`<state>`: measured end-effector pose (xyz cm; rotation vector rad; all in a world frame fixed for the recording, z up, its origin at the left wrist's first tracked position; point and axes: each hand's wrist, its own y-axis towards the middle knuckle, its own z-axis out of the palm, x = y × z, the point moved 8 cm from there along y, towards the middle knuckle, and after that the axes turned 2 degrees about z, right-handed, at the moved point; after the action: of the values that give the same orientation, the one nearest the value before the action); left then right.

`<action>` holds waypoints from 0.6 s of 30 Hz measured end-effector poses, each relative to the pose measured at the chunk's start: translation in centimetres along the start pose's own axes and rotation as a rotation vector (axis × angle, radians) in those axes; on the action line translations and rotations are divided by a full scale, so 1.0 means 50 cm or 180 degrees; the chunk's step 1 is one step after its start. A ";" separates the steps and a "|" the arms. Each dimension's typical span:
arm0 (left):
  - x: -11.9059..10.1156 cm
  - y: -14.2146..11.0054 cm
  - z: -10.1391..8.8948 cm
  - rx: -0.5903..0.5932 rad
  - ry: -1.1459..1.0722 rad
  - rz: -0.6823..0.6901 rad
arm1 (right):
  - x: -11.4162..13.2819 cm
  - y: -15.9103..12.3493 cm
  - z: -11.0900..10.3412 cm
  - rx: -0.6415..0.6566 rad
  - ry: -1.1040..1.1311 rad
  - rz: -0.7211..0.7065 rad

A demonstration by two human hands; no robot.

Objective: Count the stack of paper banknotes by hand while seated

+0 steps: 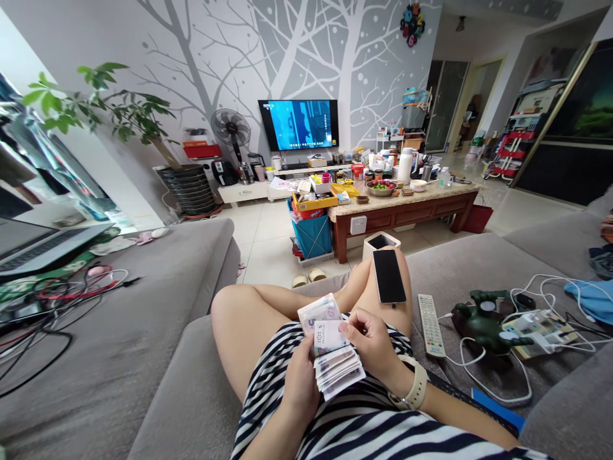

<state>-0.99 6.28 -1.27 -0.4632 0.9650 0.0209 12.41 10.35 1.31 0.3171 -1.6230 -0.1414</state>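
Observation:
A stack of banknotes (pixel 320 311) lies bent over above my lap, its near ends fanned out in several layers. My left hand (pixel 302 377) is closed around the left side of the stack. On the right, the thumb and fingers of my right hand (pixel 368 338) pinch the edge of a note at the top of the bend. A pale watch (pixel 416 383) is on my right wrist. My black-screened smartphone (pixel 389 276) rests on my right knee, just beyond the right hand. Fingers under the notes are partly hidden.
Beside my right leg lie a remote control (pixel 431 326), a dark green figure (pixel 483 322) and a power strip (pixel 541 332) with white cables. Tangled cables (pixel 62 300) and a laptop (pixel 43 246) are on the left sofa section. Ahead stands a crowded coffee table (pixel 407 214).

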 end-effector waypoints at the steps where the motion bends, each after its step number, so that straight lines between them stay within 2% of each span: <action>1: -0.002 -0.001 0.000 -0.0017 0.0035 0.0018 | 0.004 -0.001 0.000 0.0010 -0.0003 -0.0033; 6: -0.014 -0.010 -0.003 -0.0146 0.0240 0.0107 | 0.011 -0.004 0.004 0.0108 0.0093 -0.0132; 13: -0.025 -0.018 0.010 0.0032 0.0221 0.0211 | 0.011 -0.006 0.010 0.0187 0.0298 -0.0118; 18: -0.025 -0.017 0.002 -0.0062 0.0297 0.0235 | 0.021 -0.006 0.009 0.0189 0.0310 -0.0185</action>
<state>-1.46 5.80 0.09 -0.4494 1.0740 0.0758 11.93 9.73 2.18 0.4111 -1.5241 -0.1205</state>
